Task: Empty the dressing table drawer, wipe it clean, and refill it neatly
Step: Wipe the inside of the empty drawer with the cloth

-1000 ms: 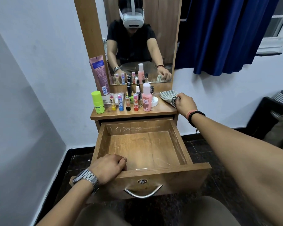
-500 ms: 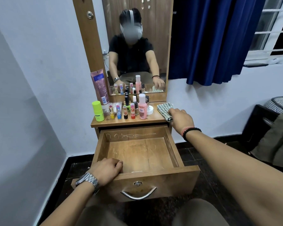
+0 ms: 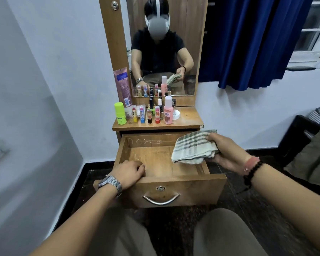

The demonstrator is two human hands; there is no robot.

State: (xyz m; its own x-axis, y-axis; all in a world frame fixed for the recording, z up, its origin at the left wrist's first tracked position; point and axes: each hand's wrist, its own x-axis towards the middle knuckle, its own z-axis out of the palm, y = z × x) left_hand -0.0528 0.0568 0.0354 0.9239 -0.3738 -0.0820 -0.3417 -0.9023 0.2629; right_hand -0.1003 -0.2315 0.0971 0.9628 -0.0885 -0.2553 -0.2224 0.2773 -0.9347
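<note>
Drawer (image 3: 174, 189) is pulled right out and bare inside, so the emptying part looks done and it's wipe time. Left hand (image 3: 129, 172) is curled over the front edge near the drawer's left corner, gripping it, which is good: keep that hold so the drawer doesn't slide or rack while you scrub. Right hand (image 3: 225, 152) is clutching the folded striped cloth (image 3: 194, 146), held just above the drawer's right side, not yet touching the wood as far as I can tell.

How I'd do it: start at the back wall, where there are pale scribbly marks, pull toward the front edge, and dig into the corners with a folded edge. Flip the cloth when one face gets grubby.

Further back, all the bottles and tubes (image 3: 150, 113) are lined up on the left half of the worktop (image 3: 190, 117), well clear of the drawer, ready for the refill.
</note>
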